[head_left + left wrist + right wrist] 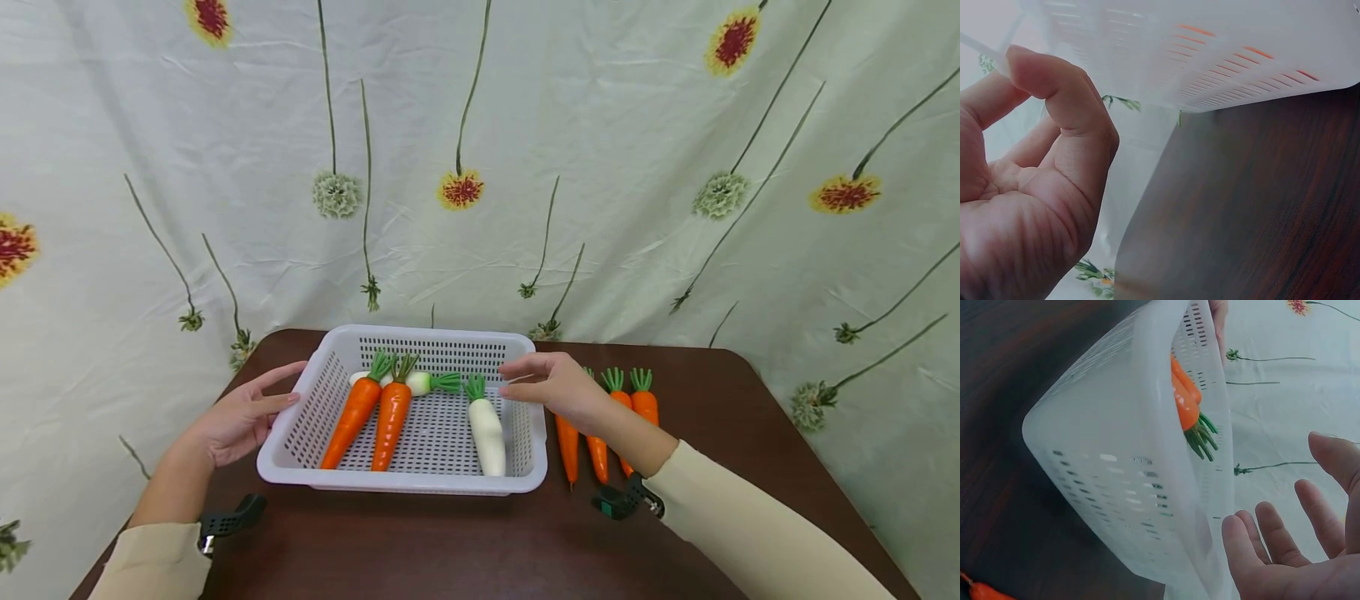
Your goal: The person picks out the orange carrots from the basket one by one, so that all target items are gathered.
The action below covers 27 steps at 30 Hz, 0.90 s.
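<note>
Left grip (243, 412): can't tell | right grip (558, 383): spread | head: carrots (392, 423) inside basket (420, 481) | left wrist: orange slivers (1258, 52)

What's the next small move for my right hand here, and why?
I'd probably bring your right hand back and down to the nearest loose carrot. That hand looks empty by the right rim of the white basket, two carrots already lie inside, and three carrots lie outside on the table.
</note>
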Tool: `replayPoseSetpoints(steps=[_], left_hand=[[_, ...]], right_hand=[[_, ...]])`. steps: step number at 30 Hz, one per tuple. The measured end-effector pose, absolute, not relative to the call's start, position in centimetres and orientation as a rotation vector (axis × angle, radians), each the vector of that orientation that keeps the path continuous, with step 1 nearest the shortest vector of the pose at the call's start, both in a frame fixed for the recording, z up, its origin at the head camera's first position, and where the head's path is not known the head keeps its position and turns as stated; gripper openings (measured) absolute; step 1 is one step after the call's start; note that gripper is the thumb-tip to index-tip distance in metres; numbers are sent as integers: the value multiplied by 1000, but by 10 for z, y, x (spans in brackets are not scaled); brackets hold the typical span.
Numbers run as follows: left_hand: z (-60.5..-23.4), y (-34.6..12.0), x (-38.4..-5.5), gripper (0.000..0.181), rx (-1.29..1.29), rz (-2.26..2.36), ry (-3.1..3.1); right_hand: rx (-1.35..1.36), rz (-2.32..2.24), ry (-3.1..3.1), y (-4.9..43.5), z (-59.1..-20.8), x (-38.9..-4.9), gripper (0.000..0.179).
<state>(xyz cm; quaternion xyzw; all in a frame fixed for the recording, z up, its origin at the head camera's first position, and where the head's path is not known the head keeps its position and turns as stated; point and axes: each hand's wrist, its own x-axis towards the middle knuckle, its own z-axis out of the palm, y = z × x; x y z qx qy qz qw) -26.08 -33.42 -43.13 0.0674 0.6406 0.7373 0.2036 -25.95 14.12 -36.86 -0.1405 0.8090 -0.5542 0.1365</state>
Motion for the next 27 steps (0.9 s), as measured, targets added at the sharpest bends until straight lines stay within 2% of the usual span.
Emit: replayPoseSetpoints(steps=[27], left_hand=[[-429,-335,-261,67,170,2036,1796]], right_hand=[[-394,-1530,2091,70,-366,-295,41]])
